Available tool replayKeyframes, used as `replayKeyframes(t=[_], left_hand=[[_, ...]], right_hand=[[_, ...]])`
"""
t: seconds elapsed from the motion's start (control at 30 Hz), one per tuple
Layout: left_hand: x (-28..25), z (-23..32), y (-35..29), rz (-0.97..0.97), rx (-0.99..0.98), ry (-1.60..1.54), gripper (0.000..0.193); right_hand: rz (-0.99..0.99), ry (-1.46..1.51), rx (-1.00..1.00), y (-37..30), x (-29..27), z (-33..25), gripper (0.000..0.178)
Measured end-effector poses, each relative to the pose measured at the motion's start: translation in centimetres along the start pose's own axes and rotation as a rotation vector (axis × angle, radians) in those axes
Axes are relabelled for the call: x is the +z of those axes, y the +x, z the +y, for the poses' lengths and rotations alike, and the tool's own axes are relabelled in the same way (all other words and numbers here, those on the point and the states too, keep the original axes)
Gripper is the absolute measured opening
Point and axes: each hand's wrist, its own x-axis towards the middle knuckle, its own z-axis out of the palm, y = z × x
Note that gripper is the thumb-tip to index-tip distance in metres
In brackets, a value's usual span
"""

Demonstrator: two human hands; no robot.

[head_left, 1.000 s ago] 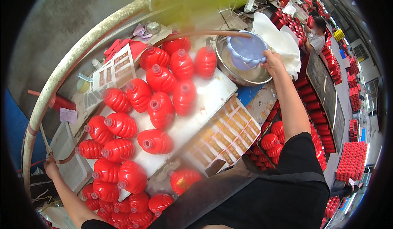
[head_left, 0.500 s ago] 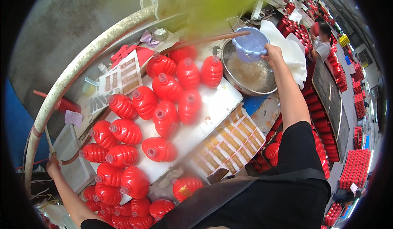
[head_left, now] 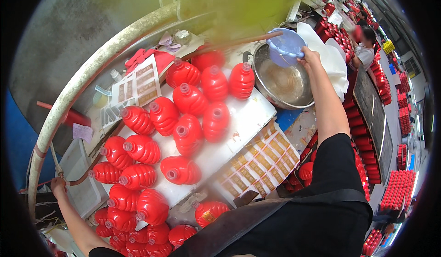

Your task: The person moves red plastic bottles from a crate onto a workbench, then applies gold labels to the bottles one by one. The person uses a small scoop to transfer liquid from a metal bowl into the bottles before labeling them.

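My right hand grips the rim of a blue plastic bowl with a wavy edge. The bowl is held over a round metal basin with cloudy liquid in it. A brown hose reaches across, its end at the blue bowl's mouth. Far to the left, my left hand is closed where a thin rope and a brown hose length meet; its fingers hide what they hold. Between my hands, several red ribbed bottles lie and stand on a white board.
A sheet of gold labels lies near my body, another label sheet farther back. A curved metal pipe arches along the left. More red bottles crowd the near left. Another person sits at the far right.
The blue bowl and my right hand have shifted very slightly right in the picture, along with the bottles and basin. Both hands keep their holds.
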Motion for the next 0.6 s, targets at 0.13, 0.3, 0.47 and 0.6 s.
replayKeyframes(t=[0.13, 0.3, 0.47, 0.6], left_hand=[[-0.1, -0.2, -0.6, 0.047, 0.080, 0.115, 0.018], [-0.7, -1.2, -0.1, -0.033, 0.256, 0.112, 0.019], [-1.3, -2.7, 0.1, -0.099, 0.557, 0.100, 0.017], [-1.6, -2.6, -0.7, -0.081, 0.556, 0.180, 0.018]], right_hand=[[0.020, -0.018, 0.004, -0.1, -1.3, 0.2, 0.022], [0.032, 0.003, 0.015, -0.5, -3.1, 0.5, 0.022], [0.064, 0.040, 0.043, -0.7, -5.8, 0.8, 0.016], [0.087, 0.051, 0.034, -0.9, -8.5, 0.6, 0.020]])
